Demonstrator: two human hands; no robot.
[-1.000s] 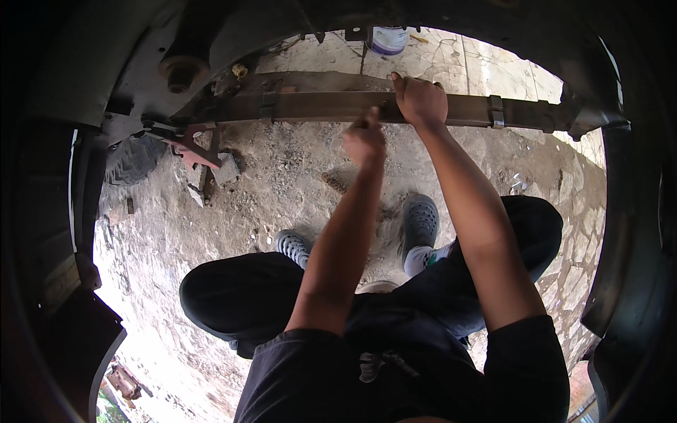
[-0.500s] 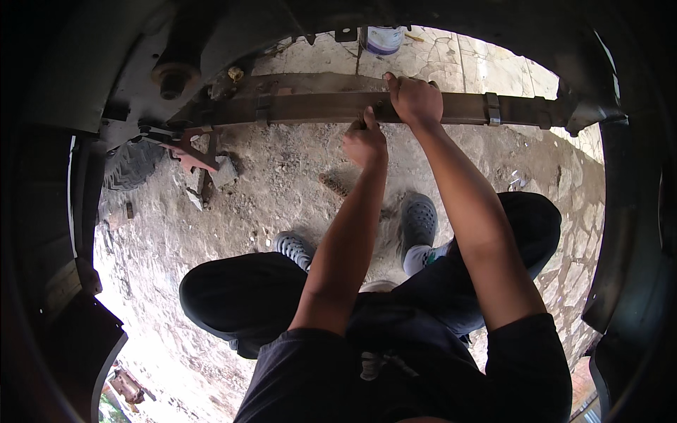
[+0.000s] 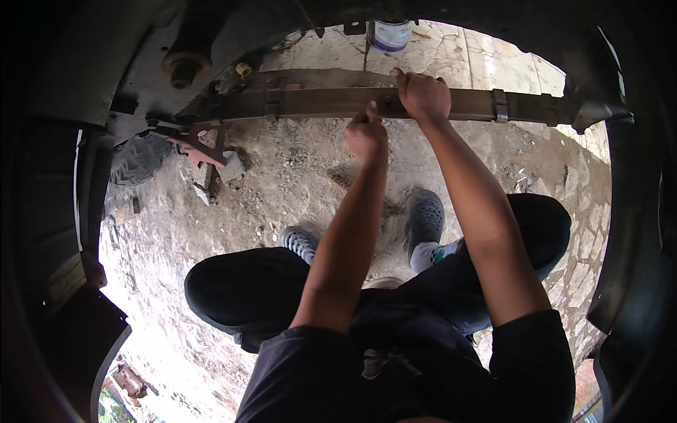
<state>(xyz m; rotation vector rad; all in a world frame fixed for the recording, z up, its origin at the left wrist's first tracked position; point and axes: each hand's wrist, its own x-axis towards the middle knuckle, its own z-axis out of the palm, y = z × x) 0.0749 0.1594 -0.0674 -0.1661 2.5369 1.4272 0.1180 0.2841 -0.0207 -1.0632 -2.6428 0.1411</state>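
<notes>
Compared with a moment ago my right hand (image 3: 422, 95) is staying wrapped over the leaf spring (image 3: 317, 102), fingers curled around its top edge. My left hand (image 3: 365, 134) is sitting just below the spring, closed in a fist; I cannot tell what it is pinching. The spring is running left to right under the vehicle, long axis level. A white round bucket (image 3: 390, 34) with a blue label band is standing on the ground behind it.
</notes>
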